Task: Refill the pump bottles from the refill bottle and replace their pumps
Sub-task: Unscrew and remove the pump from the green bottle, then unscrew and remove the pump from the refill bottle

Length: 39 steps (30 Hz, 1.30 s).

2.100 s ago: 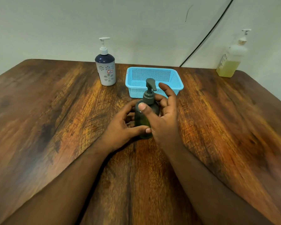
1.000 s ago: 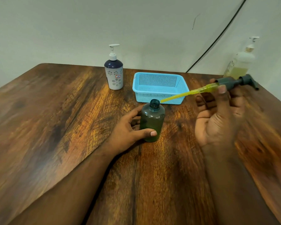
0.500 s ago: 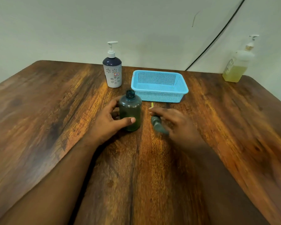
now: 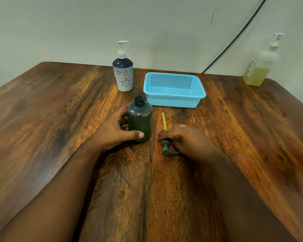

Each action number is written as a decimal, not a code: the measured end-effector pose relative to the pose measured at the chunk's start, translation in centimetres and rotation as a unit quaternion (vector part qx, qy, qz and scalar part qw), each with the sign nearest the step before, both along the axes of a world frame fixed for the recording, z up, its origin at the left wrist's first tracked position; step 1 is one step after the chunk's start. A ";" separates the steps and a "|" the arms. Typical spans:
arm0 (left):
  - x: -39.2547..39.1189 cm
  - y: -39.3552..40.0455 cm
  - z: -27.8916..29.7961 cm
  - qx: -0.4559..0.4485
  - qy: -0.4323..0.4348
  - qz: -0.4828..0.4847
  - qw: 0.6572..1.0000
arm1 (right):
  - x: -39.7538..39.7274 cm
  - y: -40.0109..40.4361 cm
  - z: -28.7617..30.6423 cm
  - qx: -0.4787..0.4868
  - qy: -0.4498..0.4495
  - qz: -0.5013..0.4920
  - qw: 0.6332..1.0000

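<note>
Our left hand grips the uncapped green bottle, steadying it for refilling. Just right of the bottle, our right hand holds the removed pump flat on the tabletop. Far right of it, the refill bottle waits.
</note>
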State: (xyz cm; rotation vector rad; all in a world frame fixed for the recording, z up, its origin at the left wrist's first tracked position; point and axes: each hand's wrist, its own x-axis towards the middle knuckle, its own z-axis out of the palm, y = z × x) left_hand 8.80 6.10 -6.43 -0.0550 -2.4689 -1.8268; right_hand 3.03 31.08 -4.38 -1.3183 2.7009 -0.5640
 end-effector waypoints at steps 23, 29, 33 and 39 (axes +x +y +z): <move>5.5 2.4 3.4 -0.217 0.378 0.339 0.834 | -1.1 2.5 -0.5 -0.125 -0.031 -0.061 0.990; 5.4 11.8 4.7 -0.372 0.345 0.121 0.853 | -1.3 6.0 0.3 -0.067 -0.015 -0.069 0.995; 0.1 16.3 5.1 -0.440 0.127 0.018 0.889 | -1.1 9.1 1.7 -0.028 -0.039 -0.089 0.995; -7.5 20.9 4.6 -0.486 -0.003 -0.037 0.873 | -2.9 13.7 3.8 0.132 -0.008 -0.131 0.982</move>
